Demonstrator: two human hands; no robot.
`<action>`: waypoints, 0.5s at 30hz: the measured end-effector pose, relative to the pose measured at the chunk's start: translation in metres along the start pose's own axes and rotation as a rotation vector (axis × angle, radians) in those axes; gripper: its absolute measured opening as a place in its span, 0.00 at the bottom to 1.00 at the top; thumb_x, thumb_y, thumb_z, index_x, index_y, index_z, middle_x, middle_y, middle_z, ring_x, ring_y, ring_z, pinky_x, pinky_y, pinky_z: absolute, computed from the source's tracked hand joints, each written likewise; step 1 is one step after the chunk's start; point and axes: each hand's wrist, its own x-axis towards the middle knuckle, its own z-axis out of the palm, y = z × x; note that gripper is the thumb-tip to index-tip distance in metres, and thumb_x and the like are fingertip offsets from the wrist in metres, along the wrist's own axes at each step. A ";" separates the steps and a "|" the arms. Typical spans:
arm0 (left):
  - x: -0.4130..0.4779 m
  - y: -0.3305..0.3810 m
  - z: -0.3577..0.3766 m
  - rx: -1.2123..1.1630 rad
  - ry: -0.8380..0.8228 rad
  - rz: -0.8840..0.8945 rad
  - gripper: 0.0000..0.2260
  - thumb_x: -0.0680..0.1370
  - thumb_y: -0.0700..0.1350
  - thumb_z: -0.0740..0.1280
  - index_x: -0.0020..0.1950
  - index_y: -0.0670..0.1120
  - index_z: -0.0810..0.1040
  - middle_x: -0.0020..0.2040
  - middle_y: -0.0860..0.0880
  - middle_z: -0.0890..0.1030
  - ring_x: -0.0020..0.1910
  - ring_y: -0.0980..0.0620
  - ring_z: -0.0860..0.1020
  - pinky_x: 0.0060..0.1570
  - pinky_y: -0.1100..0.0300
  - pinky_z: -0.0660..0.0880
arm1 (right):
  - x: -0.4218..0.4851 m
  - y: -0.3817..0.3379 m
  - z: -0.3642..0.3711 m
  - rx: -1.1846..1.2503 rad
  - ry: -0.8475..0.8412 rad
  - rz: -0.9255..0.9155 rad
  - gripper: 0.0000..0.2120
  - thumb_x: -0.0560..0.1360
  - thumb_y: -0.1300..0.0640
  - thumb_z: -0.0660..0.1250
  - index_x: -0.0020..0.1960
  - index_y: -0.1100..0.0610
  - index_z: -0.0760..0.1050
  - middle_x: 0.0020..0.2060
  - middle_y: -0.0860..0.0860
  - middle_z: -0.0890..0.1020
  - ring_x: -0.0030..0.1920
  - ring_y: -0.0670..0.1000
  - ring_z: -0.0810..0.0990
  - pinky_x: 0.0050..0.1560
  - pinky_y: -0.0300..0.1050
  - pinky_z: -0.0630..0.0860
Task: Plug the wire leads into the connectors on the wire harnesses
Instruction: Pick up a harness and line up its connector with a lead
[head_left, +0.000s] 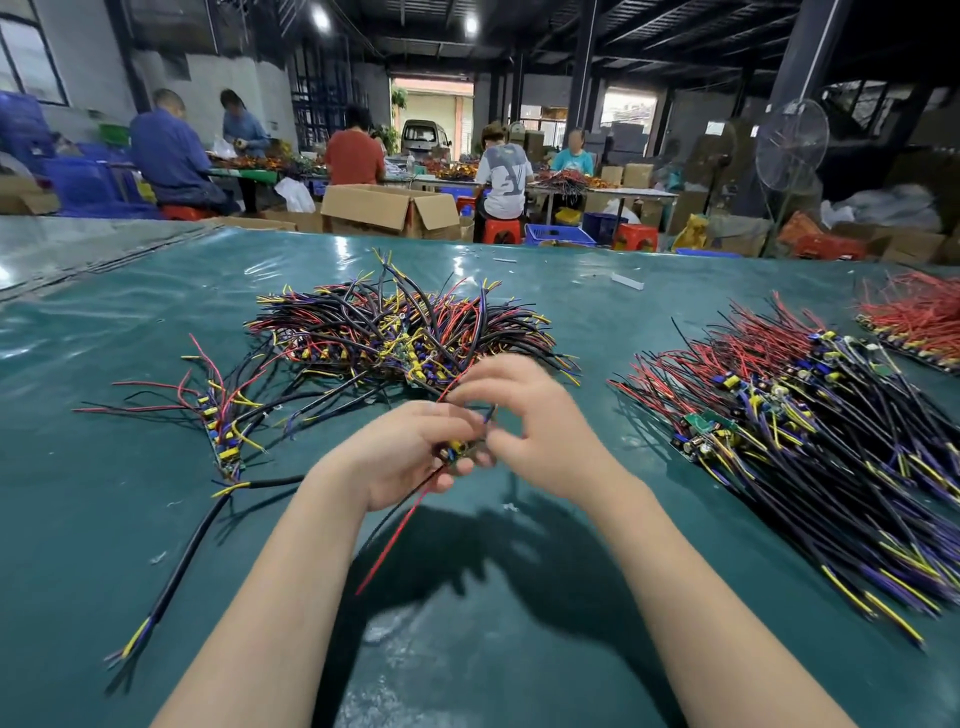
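Green-covered table (519, 649). My left hand (410, 457) is curled round a small harness board (457, 453), held just above the table, with a red lead (400, 530) trailing from it toward me. Right hand (540, 431) is curled in at the board's end; blurred, so I cannot tell whether it pinches a lead. Risks: my fingers hide the connector, so a lead could seat crooked or in the wrong slot. The middle pile (405, 332) just beyond could snag it.
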 end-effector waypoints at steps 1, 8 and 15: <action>0.001 -0.002 -0.002 0.106 0.011 -0.005 0.09 0.77 0.36 0.61 0.39 0.44 0.76 0.26 0.51 0.79 0.20 0.61 0.71 0.17 0.72 0.62 | 0.000 -0.002 0.002 -0.026 -0.106 0.022 0.18 0.65 0.69 0.65 0.54 0.62 0.80 0.50 0.58 0.81 0.53 0.55 0.76 0.58 0.44 0.69; 0.008 -0.013 -0.019 0.382 0.100 -0.101 0.02 0.74 0.43 0.68 0.43 0.46 0.80 0.31 0.50 0.83 0.21 0.61 0.71 0.17 0.72 0.55 | 0.000 0.004 0.007 -0.179 -0.280 0.145 0.08 0.75 0.57 0.65 0.51 0.56 0.82 0.46 0.54 0.80 0.50 0.54 0.75 0.49 0.47 0.71; 0.011 -0.021 -0.028 0.755 0.150 0.012 0.05 0.69 0.48 0.74 0.34 0.50 0.82 0.27 0.51 0.79 0.29 0.54 0.72 0.36 0.61 0.65 | -0.004 0.010 0.015 -0.174 -0.370 0.274 0.04 0.70 0.55 0.69 0.44 0.52 0.81 0.29 0.42 0.70 0.40 0.48 0.71 0.38 0.40 0.64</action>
